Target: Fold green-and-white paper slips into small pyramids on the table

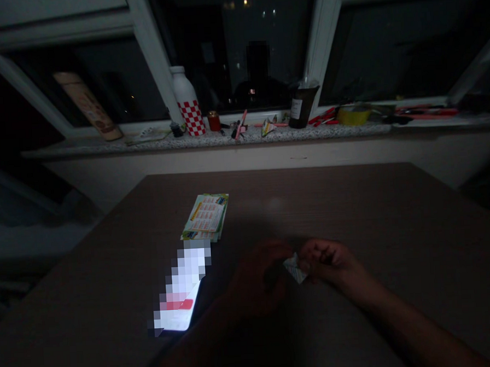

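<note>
The far edge of the brown table point(344, 194) runs straight below the windowsill point(144, 140), and its side edges slant outward toward the viewer. A broad stretch of tabletop lies between the hands and that far edge, and another reaches from the right hand point(331, 264) to the right edge. Room on the left is tighter: 1 lit phone point(177, 318) (part of its screen is blurred into blocks) lies just beside the left forearm, with a small stack of printed cards point(205, 215) just beyond its top end.

The right thumb and fingers are clamped on 1 small piece of paper point(292, 267), held between the 2 hands, with a corner pointing down. The left hand point(254, 281) is curved, its thumb and fingers apart with a gap between them. Its upper fingertips come right up to the paper's left side; in this dim light I cannot tell whether they touch it.
</note>
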Tool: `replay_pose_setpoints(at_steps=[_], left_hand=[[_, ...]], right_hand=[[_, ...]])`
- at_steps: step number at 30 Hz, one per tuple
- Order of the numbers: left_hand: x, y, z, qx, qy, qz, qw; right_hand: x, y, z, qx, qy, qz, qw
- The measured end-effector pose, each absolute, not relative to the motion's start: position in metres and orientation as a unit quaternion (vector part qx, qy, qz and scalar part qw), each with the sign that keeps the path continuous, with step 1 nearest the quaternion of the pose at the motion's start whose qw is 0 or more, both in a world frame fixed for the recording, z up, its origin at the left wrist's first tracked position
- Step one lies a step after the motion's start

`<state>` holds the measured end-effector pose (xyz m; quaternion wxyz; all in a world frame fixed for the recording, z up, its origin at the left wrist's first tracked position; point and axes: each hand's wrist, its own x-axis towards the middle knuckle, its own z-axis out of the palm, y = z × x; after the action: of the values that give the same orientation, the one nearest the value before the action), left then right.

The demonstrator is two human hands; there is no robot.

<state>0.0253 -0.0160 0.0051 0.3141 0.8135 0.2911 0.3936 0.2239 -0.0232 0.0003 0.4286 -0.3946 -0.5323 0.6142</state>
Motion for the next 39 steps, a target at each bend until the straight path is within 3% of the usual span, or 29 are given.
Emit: replay_pose_setpoints(at_steps=[3,6,12,18,27,39], left_hand=[[0.027,-0.014,0.005,0.834,0.294,0.370,0.284],[0.029,-0.012,0.006,0.806,0.349,0.358,0.316],[0.031,-0.013,0.008,0.687,0.413,0.376,0.465],[0.034,-0.014,0.003,0.614,0.386,0.363,0.586],[0.032,-0.021,0.010,0.753,0.376,0.347,0.413],[0.037,-0.027,0.010,0.799,0.372,0.304,0.363]], right_hand=[[0.225,-0.022,-0.003,-0.384,-0.514,0.642,0.420],[0.225,-0.025,-0.005,-0.399,-0.566,0.581,0.429],[0.227,-0.033,-0.003,-0.407,-0.741,0.313,0.433],[0.227,-0.036,0.004,-0.390,-0.763,0.292,0.425],[0.223,-0.036,0.007,-0.395,-0.727,0.373,0.420],[0.221,-0.039,0.001,-0.374,-0.708,0.454,0.392]])
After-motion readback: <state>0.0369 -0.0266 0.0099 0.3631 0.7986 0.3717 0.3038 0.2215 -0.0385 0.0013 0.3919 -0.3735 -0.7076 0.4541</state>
